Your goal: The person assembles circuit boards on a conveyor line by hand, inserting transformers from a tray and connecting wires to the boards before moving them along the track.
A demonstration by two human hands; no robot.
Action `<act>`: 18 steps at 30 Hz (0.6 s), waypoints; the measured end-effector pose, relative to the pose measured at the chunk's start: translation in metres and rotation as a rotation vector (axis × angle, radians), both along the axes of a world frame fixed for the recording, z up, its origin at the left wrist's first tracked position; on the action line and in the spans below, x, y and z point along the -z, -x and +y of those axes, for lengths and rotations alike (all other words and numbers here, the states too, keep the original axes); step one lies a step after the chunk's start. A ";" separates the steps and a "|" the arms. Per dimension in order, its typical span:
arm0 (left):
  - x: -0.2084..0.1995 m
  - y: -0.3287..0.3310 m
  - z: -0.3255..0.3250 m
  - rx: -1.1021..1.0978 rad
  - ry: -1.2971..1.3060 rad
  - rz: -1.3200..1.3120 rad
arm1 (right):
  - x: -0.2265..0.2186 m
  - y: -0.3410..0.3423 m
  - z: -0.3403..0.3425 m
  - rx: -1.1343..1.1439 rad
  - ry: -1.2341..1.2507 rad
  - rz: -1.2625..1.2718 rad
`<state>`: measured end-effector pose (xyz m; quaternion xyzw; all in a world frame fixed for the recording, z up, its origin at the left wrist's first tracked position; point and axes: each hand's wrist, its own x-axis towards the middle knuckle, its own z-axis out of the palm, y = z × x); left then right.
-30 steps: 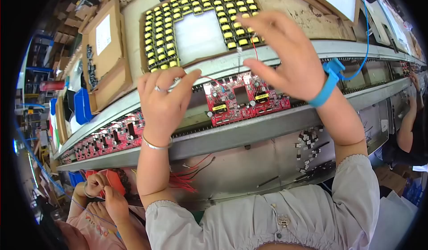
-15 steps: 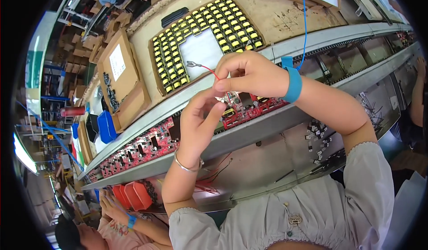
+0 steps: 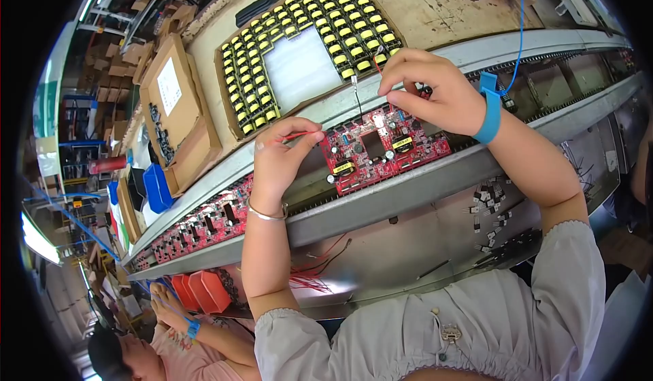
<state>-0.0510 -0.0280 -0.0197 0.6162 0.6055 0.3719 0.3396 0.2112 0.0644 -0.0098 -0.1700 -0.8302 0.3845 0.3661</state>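
I see the red circuit board (image 3: 367,171) lying below both hands, long axis left to right. The right hand (image 3: 435,97), nearer its middle, pinches a red wire (image 3: 378,65) above its far edge; the left hand (image 3: 277,160) pinches a red strand (image 3: 296,135) beside its left end. The hands (meeting over it earlier) now stand apart.

Red wire (image 3: 376,61), seemingly part-hidden behind right fingers (image 3: 413,75)

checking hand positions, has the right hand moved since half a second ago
Yes: the right hand has moved rightward relative to the tray of yellow-topped parts, now nearer the tray's lower right corner.
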 end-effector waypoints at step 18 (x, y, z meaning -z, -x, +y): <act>0.005 -0.011 0.007 0.061 -0.240 0.340 | 0.000 0.004 -0.001 -0.198 -0.253 -0.109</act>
